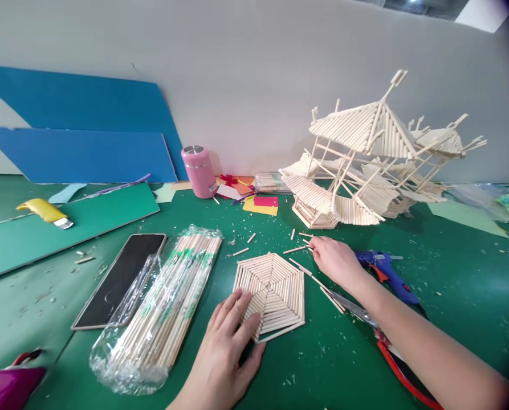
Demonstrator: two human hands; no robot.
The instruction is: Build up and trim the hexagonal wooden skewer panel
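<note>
A flat hexagonal panel of wooden sticks (275, 296), laid in rings around a centre, lies on the green table. Along its near edge, a thin gap shows beside the outermost stick. My left hand (226, 344) rests on the panel's left side, fingers extended and somewhat apart. Beyond the panel to the right, my right hand (333, 259) has its fingertips pinched together at a short wooden stick (295, 249), among other loose pieces. Red-handled scissors (361, 313) lie partly under my right forearm, with sticks by the blades.
A stick-built pavilion model (365, 131) stands at the back right. A blue glue gun (386, 273) lies right of my hand. To the left are bagged sticks (172, 296), a phone (121, 273) and a yellow utility knife (44, 210). A pink flask (199, 171) stands behind.
</note>
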